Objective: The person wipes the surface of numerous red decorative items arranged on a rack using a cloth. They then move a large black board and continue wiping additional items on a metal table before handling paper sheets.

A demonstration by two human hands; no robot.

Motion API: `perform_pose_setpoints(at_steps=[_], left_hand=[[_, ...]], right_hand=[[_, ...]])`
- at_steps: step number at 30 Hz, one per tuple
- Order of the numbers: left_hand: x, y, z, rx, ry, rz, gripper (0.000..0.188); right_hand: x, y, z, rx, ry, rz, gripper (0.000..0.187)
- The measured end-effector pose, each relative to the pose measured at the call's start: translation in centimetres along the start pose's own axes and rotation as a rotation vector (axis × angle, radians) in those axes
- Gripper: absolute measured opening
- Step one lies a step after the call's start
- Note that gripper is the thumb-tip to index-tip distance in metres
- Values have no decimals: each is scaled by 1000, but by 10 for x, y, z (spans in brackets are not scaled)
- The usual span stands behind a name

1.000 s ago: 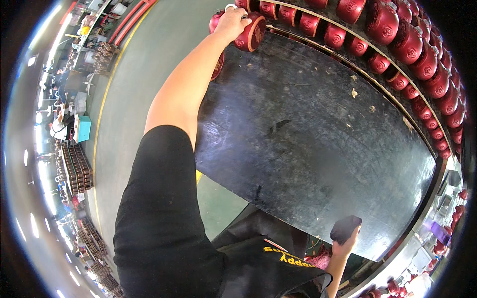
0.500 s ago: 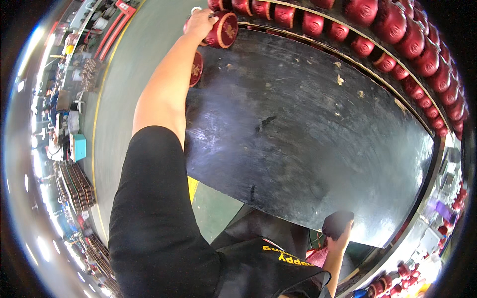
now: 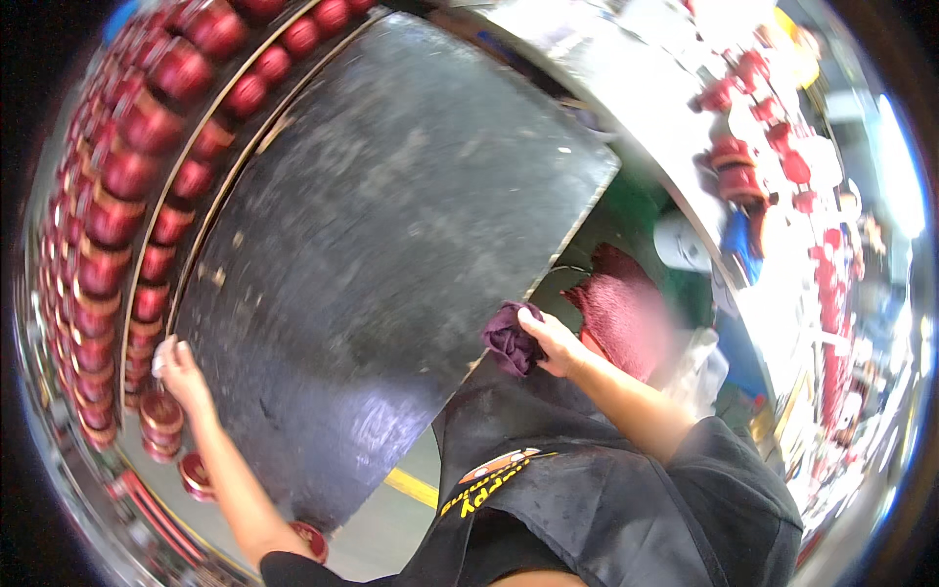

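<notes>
My left hand (image 3: 172, 368) lies on the left edge of a large black worktop (image 3: 372, 235), holding nothing. It is just above a red spool with a gold band (image 3: 159, 415). Long rows of similar red spools (image 3: 117, 205) run along that side. At the worktop's near corner my right hand (image 3: 556, 342) is closed around a bunched dark maroon cloth (image 3: 511, 338). My black apron with a yellow print fills the lower middle.
A piece of maroon fabric (image 3: 622, 311) lies to the right of the worktop over a green surface. Red parts hang on a pale rack (image 3: 763, 147) at the right. A yellow floor line (image 3: 411, 486) shows below the worktop.
The view has swung round sharply. My left hand has let go of the red spool it held and now rests on the worktop's edge. The right hand still holds the cloth.
</notes>
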State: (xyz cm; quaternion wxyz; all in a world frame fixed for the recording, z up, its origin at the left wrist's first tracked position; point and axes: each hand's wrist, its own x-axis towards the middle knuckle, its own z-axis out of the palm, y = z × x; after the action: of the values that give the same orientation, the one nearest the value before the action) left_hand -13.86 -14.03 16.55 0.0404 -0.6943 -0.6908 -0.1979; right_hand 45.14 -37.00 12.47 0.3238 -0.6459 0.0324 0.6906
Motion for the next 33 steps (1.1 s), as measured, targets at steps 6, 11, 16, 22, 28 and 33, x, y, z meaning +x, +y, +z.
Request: perform_pose_setpoints(at_steps=[6,11,16,22,28,33], left_hand=[[13,493,92,-912,-313,142,19],[-27,839,119,-1219,-370,828,18],[-46,1046,170,-1020,-429,1148,44],[-57,1105,209,-950,-640,1095,47],[-57,1101,212,-1032,-563,1126,34],[-51,1074,209,-1125,-296,987,28]], right_hand=[[-63,-27,-158,425,-391,-283,39],[-85,4,-284,681,36,-413,32],[-101,62,-351,994,-83,-477,43],[-115,91,-372,1128,-97,-487,44],[-114,67,-381,1008,99,-519,36],[-113,30,-383,954,101,-613,38]])
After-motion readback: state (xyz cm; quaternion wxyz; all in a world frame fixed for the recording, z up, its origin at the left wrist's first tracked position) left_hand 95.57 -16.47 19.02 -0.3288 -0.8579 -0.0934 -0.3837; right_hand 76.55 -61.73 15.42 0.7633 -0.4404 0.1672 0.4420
